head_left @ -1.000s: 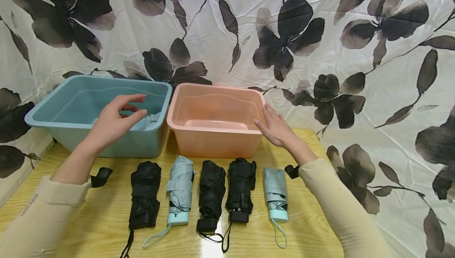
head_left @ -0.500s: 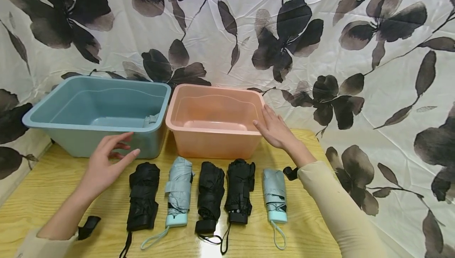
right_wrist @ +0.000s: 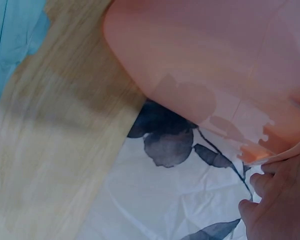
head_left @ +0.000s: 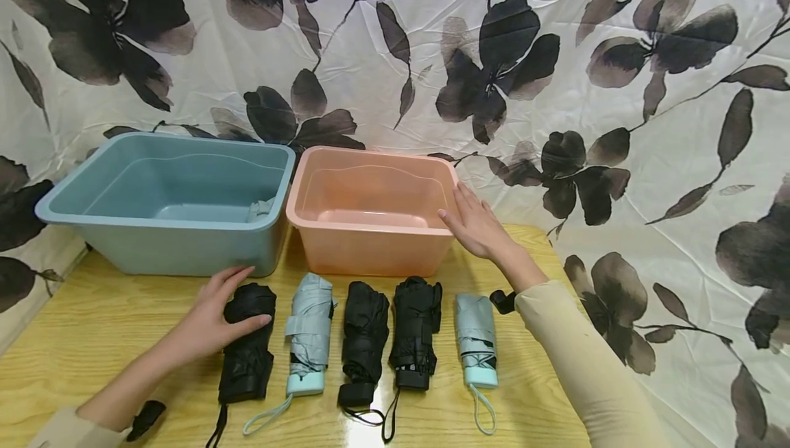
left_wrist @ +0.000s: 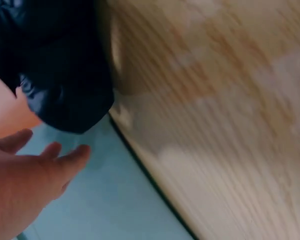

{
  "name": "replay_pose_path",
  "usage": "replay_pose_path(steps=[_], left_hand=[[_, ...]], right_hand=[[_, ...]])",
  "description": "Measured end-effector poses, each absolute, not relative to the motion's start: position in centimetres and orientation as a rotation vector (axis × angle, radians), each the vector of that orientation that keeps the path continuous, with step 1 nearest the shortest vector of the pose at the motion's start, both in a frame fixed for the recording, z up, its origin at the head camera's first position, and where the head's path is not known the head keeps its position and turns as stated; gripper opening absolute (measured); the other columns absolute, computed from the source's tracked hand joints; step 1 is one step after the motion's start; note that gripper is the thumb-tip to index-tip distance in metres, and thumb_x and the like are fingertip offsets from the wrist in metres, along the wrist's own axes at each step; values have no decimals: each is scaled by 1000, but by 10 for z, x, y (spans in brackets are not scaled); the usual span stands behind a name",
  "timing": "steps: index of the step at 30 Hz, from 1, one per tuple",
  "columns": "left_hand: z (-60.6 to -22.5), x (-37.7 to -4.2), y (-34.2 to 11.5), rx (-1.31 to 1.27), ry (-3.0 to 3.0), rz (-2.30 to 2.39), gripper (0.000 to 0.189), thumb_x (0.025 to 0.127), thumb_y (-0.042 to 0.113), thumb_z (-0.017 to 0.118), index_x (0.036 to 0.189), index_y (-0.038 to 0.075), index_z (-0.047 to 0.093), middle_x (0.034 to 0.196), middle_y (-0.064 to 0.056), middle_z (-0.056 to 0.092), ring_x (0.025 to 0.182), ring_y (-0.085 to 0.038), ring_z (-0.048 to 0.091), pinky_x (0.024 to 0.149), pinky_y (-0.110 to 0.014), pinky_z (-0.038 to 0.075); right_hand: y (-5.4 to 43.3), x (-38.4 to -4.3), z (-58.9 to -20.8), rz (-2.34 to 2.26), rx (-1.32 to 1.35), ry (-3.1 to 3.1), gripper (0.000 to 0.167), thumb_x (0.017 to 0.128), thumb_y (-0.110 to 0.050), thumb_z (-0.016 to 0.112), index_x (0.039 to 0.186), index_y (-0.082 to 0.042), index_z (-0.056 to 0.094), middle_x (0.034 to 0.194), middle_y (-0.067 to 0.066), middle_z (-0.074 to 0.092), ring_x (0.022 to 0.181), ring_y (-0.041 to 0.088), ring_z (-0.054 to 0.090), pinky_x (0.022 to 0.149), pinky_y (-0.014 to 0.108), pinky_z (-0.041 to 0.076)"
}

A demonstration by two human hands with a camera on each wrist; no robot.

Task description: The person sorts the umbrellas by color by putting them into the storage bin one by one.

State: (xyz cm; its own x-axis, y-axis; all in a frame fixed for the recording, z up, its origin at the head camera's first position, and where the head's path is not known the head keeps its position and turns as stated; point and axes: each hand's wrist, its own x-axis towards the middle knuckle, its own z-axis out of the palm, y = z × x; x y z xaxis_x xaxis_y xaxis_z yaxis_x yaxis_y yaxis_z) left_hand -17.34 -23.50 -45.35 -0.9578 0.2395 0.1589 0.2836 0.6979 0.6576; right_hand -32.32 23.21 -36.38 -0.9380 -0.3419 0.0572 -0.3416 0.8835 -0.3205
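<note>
My left hand (head_left: 212, 317) is over the upper part of the leftmost folded black umbrella (head_left: 247, 359), with thumb and fingers spread apart. In the left wrist view, a gap shows between the fingertips and the end of this umbrella (left_wrist: 60, 65). My right hand (head_left: 478, 225) rests with straight fingers against the right rim of the pink bin (head_left: 370, 252). To the right of the black umbrella lie a light blue-grey umbrella (head_left: 310, 331), two more black umbrellas, the nearer one (head_left: 364, 338) and the other (head_left: 415, 331), and a smaller blue-grey umbrella (head_left: 476, 331).
A blue bin (head_left: 166, 249) stands left of the pink one, with a pale grey-blue item (head_left: 260, 209) in its right corner. Both bins stand at the back of the wooden table (head_left: 154, 304), before a flowered cloth (head_left: 395, 57). Wrist straps loop from several umbrella handles.
My left hand has come from above the blue bin, down and toward me, to the leftmost black umbrella. The right hand stays at the pink bin's rim.
</note>
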Motion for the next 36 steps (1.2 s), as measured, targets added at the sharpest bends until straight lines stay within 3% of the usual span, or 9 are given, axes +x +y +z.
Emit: replay_pose_path(steps=[11,20,30,36], left_hand=[[-471,-170,-230,-469,-3001,-1023,112,80,45,88,160,-6,27,154,-37,29,134,-68,27,96,-80,36],[-466,-173,-229,-472,-3043,-914,108,79,49,88,157,-4,34,147,-36,42,131,-66,38,97,-81,34],[-466,-176,-229,-443,-3025,-972,106,76,45,91,156,-2,39,144,-35,46,125,-65,45,91,-75,44],[-466,-179,-229,-441,-2997,-1050,105,73,40,94,154,-2,42,141,-36,46,119,-57,53,87,-68,50]], right_hand=[[229,-324,-363,-528,-556,3047,82,110,-58,27,166,0,10,174,15,3,161,31,3,127,56,4],[229,-324,-362,-513,-565,3057,83,110,-58,27,165,2,11,174,16,4,160,33,5,127,57,5],[229,-324,-363,-499,-563,3058,82,110,-56,27,165,2,10,174,16,3,160,35,6,126,58,6],[232,-323,-363,-521,-549,3046,83,110,-58,26,165,1,11,174,16,2,161,31,3,127,58,4]])
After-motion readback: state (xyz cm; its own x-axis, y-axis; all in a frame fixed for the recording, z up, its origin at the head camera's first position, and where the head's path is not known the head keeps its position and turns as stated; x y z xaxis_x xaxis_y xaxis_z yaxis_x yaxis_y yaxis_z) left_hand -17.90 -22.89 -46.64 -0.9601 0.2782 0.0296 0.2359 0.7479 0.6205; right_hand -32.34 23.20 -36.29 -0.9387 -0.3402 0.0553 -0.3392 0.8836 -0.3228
